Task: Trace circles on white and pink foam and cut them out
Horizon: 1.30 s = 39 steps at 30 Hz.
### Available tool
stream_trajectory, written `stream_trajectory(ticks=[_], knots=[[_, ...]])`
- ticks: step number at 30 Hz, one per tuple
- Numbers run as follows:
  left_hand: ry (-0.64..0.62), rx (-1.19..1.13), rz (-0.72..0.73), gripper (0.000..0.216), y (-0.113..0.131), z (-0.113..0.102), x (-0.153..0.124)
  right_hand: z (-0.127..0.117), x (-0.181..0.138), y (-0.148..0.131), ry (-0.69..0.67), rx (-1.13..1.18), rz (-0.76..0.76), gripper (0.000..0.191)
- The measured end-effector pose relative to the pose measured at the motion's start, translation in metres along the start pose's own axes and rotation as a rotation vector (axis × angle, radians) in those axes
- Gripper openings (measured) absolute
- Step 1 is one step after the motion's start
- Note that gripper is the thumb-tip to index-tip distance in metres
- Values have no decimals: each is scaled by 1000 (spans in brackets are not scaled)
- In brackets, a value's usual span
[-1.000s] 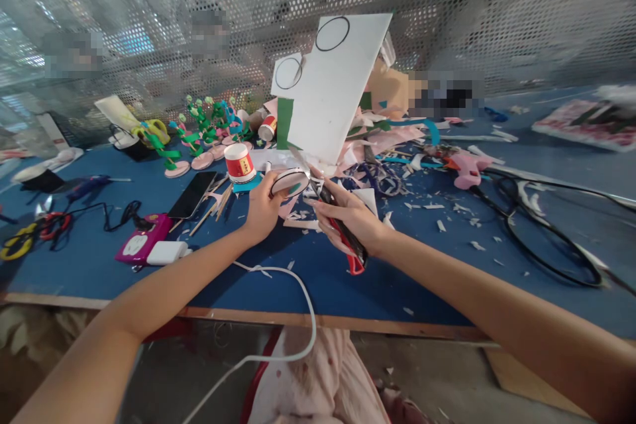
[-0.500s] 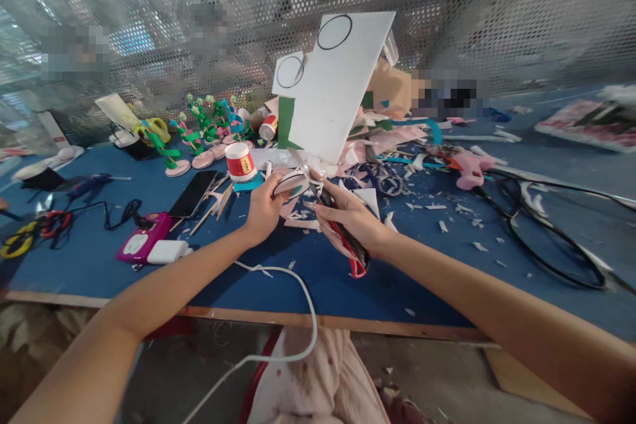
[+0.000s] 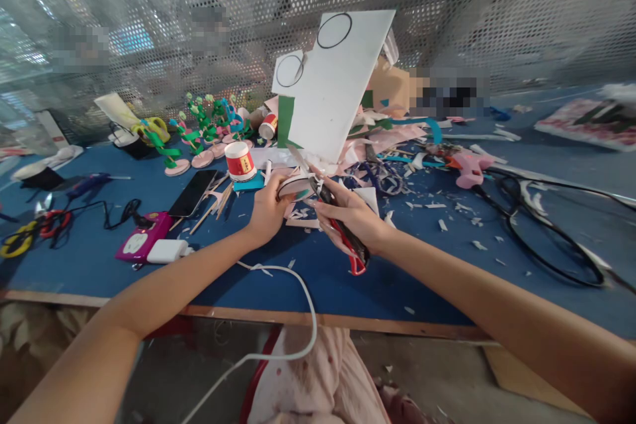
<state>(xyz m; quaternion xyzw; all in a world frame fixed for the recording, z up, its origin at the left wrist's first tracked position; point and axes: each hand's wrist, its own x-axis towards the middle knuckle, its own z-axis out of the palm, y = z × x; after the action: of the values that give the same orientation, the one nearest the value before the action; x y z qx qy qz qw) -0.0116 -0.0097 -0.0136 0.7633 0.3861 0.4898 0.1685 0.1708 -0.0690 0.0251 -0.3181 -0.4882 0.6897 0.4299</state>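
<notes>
My left hand (image 3: 267,207) pinches the lower edge of a white foam sheet (image 3: 334,86) that stands up tilted above the blue table (image 3: 298,271); black circles are drawn on it. A partly cut round piece (image 3: 297,187) sits at my left fingertips. My right hand (image 3: 349,213) is closed around red-handled scissors (image 3: 342,228), whose blades point up and left into the sheet's bottom edge beside that round piece.
A red and white cup (image 3: 239,161), a black phone (image 3: 193,192), a pink device (image 3: 143,237) with a white charger (image 3: 166,251), green paper flowers (image 3: 199,126), a pink glue gun (image 3: 467,168), black cables (image 3: 541,225) and paper scraps lie around. A perforated metal screen (image 3: 149,13) stands behind.
The scissor blades have shifted slightly up along the sheet's edge and the round piece has turned a little in my left fingers. Both arms otherwise stay put.
</notes>
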Motion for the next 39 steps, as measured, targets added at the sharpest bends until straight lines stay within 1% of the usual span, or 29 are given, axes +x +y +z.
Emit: stream_trajectory(ticks=[3, 5, 8, 11, 14, 16, 18, 20, 23, 25, 29, 35, 39], knots=[[89, -26, -67, 17, -3, 1, 2, 1, 0, -1, -4, -12, 19, 86], [111, -53, -96, 15, -5, 1, 4, 3, -1, -1, -5, -24, 28, 86], [107, -78, -97, 17, -7, 0, 6, 4, -1, -2, 2, -33, 32, 86], [100, -53, -51, 17, -5, -1, 5, 3, -1, -3, 2, -47, 28, 85], [30, -26, -7, 12, -1, -2, 1, 3, -1, -2, -12, -63, 31, 85], [-21, -14, -10, 10, 2, -1, -1, 2, -2, -2, -19, -67, 31, 86], [-42, -9, -31, 11, 4, 0, -2, 2, -2, -1, -8, -52, 18, 87], [-30, -15, -60, 19, 3, 1, -2, 2, 0, -1, 29, -17, -3, 87], [37, -70, -99, 34, 0, 2, 0, 1, 2, -2, 92, 47, -14, 88], [67, -108, -118, 34, -2, 3, 1, 1, 3, -2, 96, 69, -5, 90], [82, -155, -121, 27, -5, 3, 3, 2, 2, -2, 58, 65, 27, 91], [24, -355, -234, 35, -7, 5, 0, 3, 1, -1, 43, 82, 43, 90], [47, -395, -260, 36, -10, 6, 1, 2, 0, -1, 23, 96, 35, 89]])
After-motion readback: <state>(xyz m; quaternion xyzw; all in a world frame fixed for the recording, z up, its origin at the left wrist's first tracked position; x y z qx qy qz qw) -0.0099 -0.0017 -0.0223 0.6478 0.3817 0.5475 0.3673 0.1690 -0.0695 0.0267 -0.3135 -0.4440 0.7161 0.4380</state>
